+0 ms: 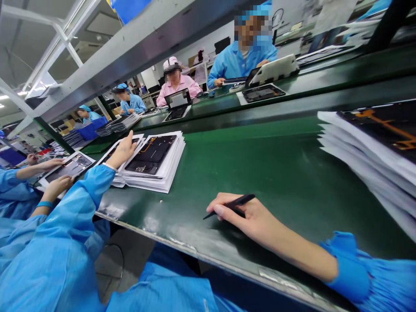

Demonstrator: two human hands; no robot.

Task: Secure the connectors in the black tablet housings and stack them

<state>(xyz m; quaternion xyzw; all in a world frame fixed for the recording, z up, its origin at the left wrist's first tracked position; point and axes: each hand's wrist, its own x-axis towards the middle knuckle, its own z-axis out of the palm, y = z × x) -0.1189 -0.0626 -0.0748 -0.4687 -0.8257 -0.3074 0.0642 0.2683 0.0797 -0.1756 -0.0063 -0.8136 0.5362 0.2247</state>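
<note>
"What is the worker's right hand doing?"

"Held low over the green bench, wrist nearly straight, it pinches a slim black tool. The tip points left, apart from any panel, so the step in hand seems to be handling, not tool work."

"Where is the nearest panel to the left hand?"

"That dark panel tops a stack of white sheets, just beside the hand."

"And the left hand itself?"

"Arm stretched out, one finger raised, over the neighbouring stack. Whether it grips anything, the worker's view cannot tell. A lift would probably call for fingers under a sheet's edge."

"Farther off?"

"Across the bench, a person in blue."
</note>
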